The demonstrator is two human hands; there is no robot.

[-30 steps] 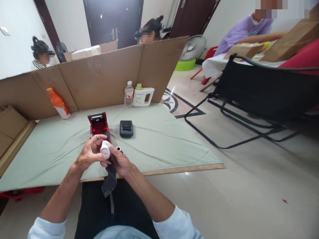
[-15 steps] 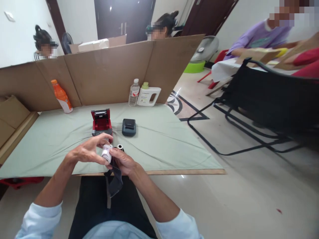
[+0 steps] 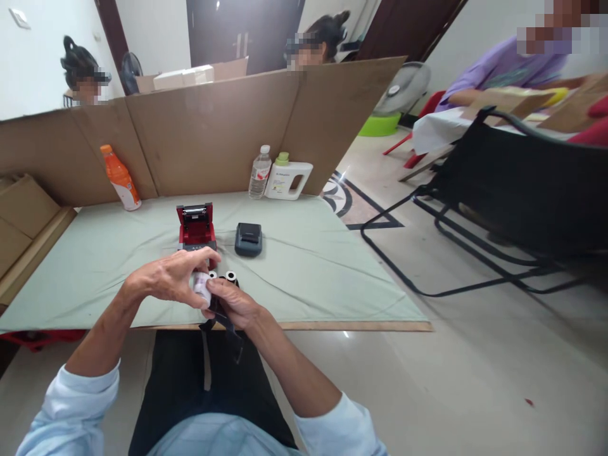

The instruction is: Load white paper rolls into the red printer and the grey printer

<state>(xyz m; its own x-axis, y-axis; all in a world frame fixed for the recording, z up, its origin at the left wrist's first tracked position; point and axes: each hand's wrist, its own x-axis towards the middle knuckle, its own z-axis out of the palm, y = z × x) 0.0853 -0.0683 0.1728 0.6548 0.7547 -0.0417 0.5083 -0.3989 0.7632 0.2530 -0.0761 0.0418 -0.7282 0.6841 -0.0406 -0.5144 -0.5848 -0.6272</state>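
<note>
Between my two hands is a small white paper roll (image 3: pixel 202 289), above the near edge of the table. My left hand (image 3: pixel 173 278) curves around it from the left, fingers over the top and thumb at its lower side. My right hand (image 3: pixel 240 305) pinches its right side with the thumb. From below the roll a dark, film-like strip (image 3: pixel 232 335) hangs over the table edge. Just behind my right hand stand more small white rolls (image 3: pixel 231 276) with dark cores. A red and black label printer (image 3: pixel 196 231), lid up, stands beyond my left hand, which hides its front.
A dark, closed portable device (image 3: pixel 249 239) lies right of the printer. An orange bottle (image 3: pixel 121 179), a water bottle (image 3: pixel 259 173) and a white jug (image 3: pixel 289 178) stand along the cardboard wall (image 3: pixel 213 133). A black folding chair (image 3: pixel 517 196) is at right; other people sit beyond.
The dark strip has swung to the right and shows less of its surface. My left fingers have come further over the roll. The whole view has shifted slightly.
</note>
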